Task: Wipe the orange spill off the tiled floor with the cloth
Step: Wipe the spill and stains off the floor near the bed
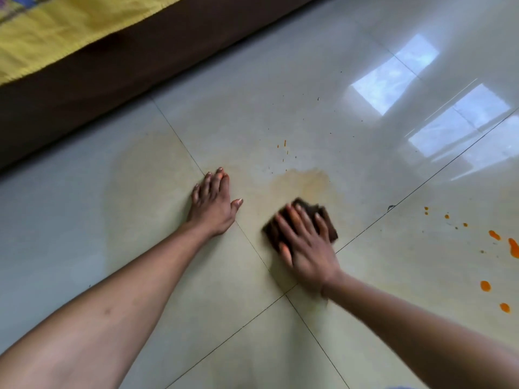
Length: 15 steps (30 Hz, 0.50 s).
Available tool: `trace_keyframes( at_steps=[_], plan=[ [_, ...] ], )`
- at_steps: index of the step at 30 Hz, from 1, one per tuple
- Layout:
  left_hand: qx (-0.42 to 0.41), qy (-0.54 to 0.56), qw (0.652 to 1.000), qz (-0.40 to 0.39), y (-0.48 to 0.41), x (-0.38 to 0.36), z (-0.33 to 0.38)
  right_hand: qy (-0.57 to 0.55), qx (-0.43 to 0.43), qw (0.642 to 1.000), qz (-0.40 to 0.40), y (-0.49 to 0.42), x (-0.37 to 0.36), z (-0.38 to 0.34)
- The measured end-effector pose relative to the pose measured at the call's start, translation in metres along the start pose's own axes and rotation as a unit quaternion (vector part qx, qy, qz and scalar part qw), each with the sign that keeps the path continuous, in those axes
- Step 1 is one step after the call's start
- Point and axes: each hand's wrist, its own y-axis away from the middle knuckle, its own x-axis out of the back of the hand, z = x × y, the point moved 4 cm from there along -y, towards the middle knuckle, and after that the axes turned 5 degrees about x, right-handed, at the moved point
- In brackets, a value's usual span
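Right hand (306,248) flat, fingers (296,220) spread, pressing cloth (310,206) on floor (280,80) below smear (300,183); left hand (214,204) braced flat; keep pressure even, overlap strokes; orange drops (494,235) at right edge untouched.

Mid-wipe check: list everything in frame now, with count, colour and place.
cloth: one, dark brown, under the right hand
smear: one, pale orange, just beyond the cloth
drops: several, bright orange, right edge
specks: few, orange, beyond the smear
tiled floor: one, glossy cream, throughout
furniture base: one, dark brown, upper left
cover: one, yellow, on the furniture
left hand: one, flat on the floor, left of the cloth
right hand: one, flat, pressing the cloth
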Motion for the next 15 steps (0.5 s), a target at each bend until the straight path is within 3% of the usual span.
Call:
trace_keyframes(
  at_steps=[4, 8, 10, 13, 15],
  plan=[
    [0.021, -0.021, 0.994, -0.105, -0.001, 0.013, 0.009, -0.008, 0.006, 1.000, -0.015, 0.032, 0.003, 0.009],
    [0.030, -0.034, 0.989, -0.139, -0.002, 0.009, 0.013, -0.037, -0.181, 0.982, 0.029, -0.071, 0.013, 0.038],
    [0.031, -0.035, 0.991, -0.124, 0.000, 0.008, 0.013, -0.032, -0.121, 0.992, 0.022, -0.069, 0.005, 0.017],
    [0.036, -0.036, 0.992, -0.120, 0.000, 0.013, 0.013, -0.003, 0.039, 0.999, -0.011, 0.017, 0.001, -0.010],
    [0.033, -0.036, 0.987, -0.154, -0.001, 0.019, 0.014, -0.014, 0.039, 0.999, -0.028, 0.041, 0.007, 0.017]
  ],
)
